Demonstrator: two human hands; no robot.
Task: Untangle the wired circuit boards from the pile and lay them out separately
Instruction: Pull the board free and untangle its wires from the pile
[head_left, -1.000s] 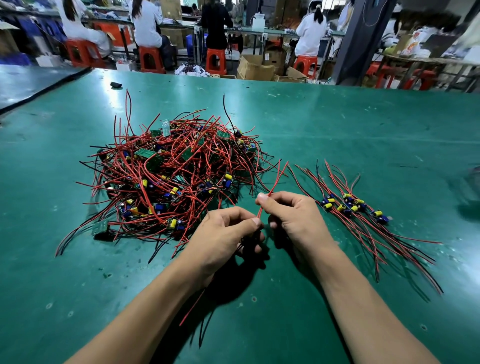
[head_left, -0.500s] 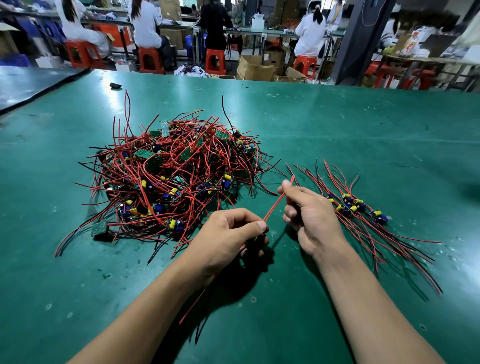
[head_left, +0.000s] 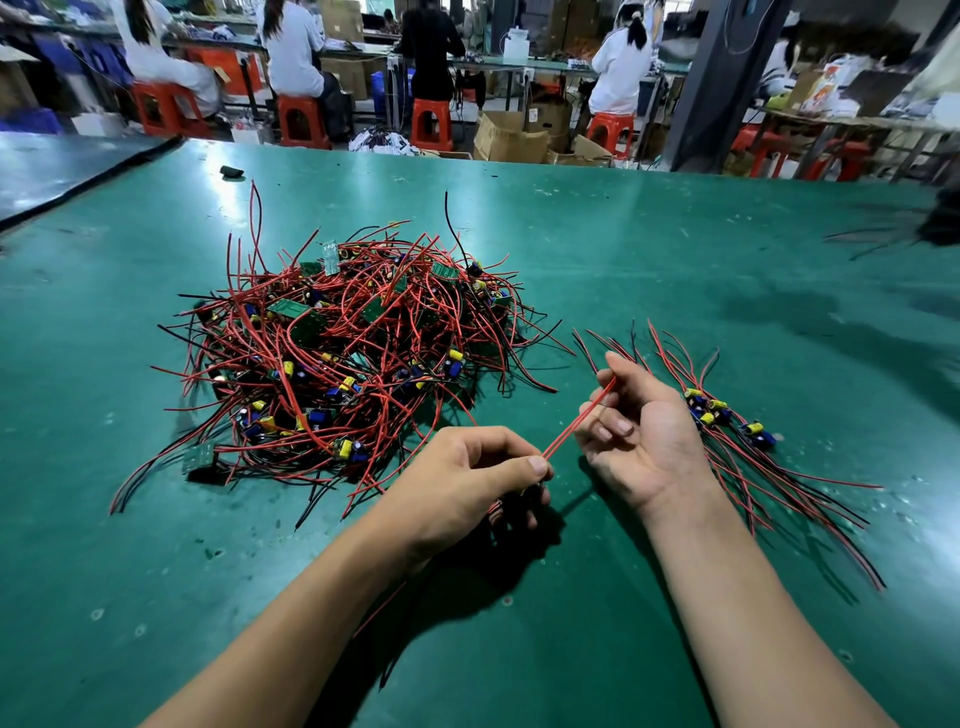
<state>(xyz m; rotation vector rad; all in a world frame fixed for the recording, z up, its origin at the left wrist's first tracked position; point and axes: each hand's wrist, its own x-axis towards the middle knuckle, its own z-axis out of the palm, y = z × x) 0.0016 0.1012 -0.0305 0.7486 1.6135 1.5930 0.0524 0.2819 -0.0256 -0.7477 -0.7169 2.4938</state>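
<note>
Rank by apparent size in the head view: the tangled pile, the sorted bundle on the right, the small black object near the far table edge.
1. tangled pile, by far the widest spread.
2. sorted bundle, narrower.
3. small black object, smallest, though it lies farthest from the camera, so its real size is unsure.

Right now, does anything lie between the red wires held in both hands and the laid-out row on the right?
Only the person's own right hand, which pinches the red wires with the left hand, sits before the laid-out row. No loose item shows on the green mat between; the pile lies left.
</note>
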